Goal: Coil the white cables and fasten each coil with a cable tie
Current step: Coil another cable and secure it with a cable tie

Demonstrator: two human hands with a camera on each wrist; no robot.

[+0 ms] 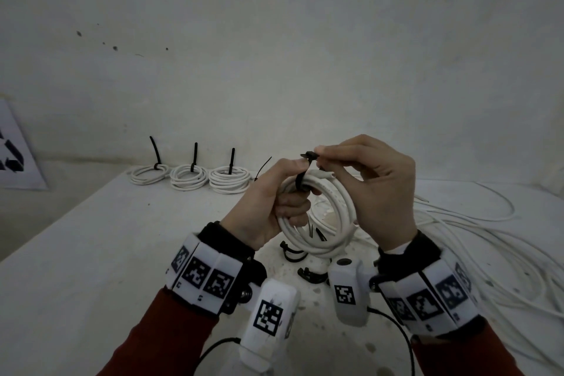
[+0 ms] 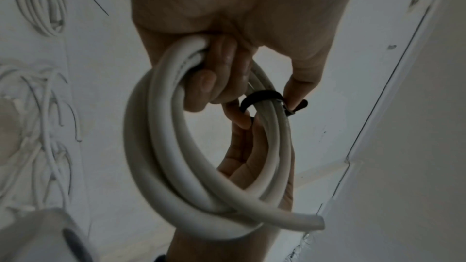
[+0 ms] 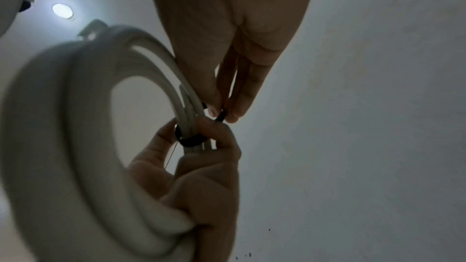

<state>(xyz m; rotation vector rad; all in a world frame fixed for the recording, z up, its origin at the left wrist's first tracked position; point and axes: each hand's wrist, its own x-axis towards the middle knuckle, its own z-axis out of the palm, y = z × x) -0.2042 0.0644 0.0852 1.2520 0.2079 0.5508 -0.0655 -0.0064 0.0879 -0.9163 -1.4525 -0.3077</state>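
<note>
My left hand (image 1: 274, 201) grips a coil of white cable (image 1: 332, 217) held upright above the table, fingers curled through its ring. A black cable tie (image 1: 300, 180) loops round the top of the coil. My right hand (image 1: 366, 180) pinches the tie's end (image 1: 309, 155) between thumb and forefinger just above the coil. In the left wrist view the coil (image 2: 156, 146) hangs from the left hand (image 2: 221, 79) with the tie (image 2: 262, 96) round its strands. The right wrist view shows the right hand (image 3: 221, 111) pinching the tie (image 3: 191, 139) beside the coil (image 3: 58, 127).
Three tied coils (image 1: 187, 175) with upright black tie tails stand in a row at the table's far edge by the wall. Loose white cables (image 1: 476, 241) spread over the right side. Several black cable ties (image 1: 308, 275) lie on the table (image 1: 91, 238) below my hands.
</note>
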